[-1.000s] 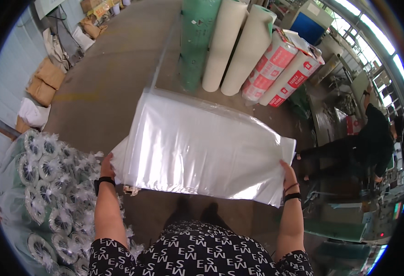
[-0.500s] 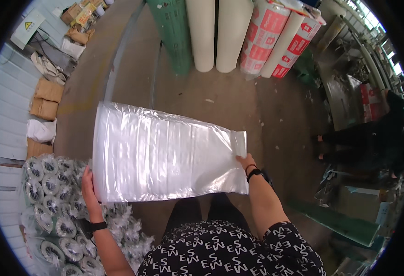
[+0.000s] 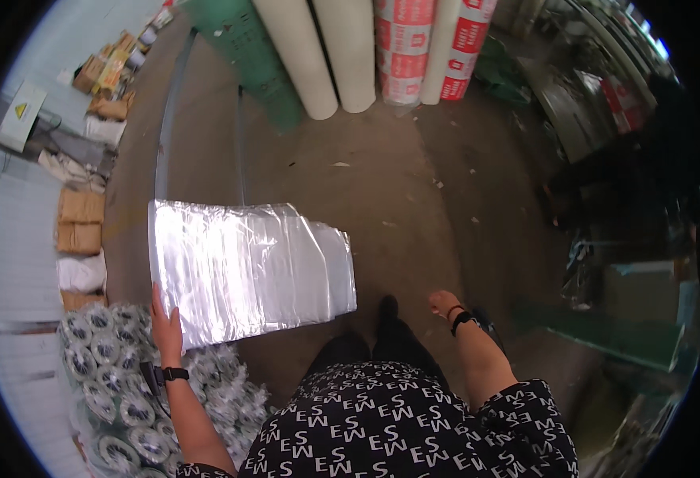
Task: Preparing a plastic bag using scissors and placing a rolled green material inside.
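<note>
Looking down from the head view, the left hand (image 3: 166,328) grips the lower left corner of a stack of clear plastic bags (image 3: 246,267), fingers closed along its near edge. The stack is flat and shiny, held out over the concrete floor (image 3: 398,207) in front of the person, its left part above a heap of wrapped bundles of rolled plastic (image 3: 103,374) that lies at the person's left side. The right hand (image 3: 444,303) hangs free to the right of the stack, well apart from it, holding nothing, fingers loosely curled; a dark band sits on its wrist, and another on the left wrist. The person's dark shoes (image 3: 387,307) show between the stack and the right hand. Farther off stand two cream-coloured rolls (image 3: 322,56), a green roll (image 3: 246,56) to their left and red-and-white wrapped rolls (image 3: 425,48) to their right. Cardboard boxes (image 3: 79,219) sit along the pale wall at far left.
</note>
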The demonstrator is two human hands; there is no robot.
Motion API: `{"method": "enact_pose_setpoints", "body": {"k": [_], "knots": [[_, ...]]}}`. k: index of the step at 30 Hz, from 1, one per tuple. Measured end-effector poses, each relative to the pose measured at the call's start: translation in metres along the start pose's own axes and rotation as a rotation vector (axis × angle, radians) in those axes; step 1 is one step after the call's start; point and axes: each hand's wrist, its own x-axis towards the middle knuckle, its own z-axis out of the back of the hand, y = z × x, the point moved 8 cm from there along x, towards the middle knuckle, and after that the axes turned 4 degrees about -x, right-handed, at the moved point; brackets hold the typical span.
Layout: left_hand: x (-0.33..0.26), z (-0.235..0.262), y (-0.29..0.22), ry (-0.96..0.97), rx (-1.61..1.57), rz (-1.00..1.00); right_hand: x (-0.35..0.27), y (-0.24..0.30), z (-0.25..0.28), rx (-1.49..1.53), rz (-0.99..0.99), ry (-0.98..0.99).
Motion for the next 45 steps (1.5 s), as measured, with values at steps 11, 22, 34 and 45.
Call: {"method": "enact_pose_setpoints", "body": {"k": [11, 22, 34, 45], "knots": [[0.003, 0.014, 0.021, -0.250, -0.155, -0.165, -0.182, -0.037, -0.145, 0.981, -0.613, -0.350], [-0.296, -0.148, -0.187, 1.354, -0.173, -1.127, -0.287, 0.114, -0.263, 0.517, -0.386, -0.280], [-0.535, -0.283, -0.244, 1.651, 0.109, -1.257, -0.589, 0.011, -0.405, 1.213, -0.774, -0.893], [-0.722, -0.432, -0.295, 1.560, 0.614, -1.512, -0.819, 0.087, -0.832, 2.027, -1.821, -1.493]]}}
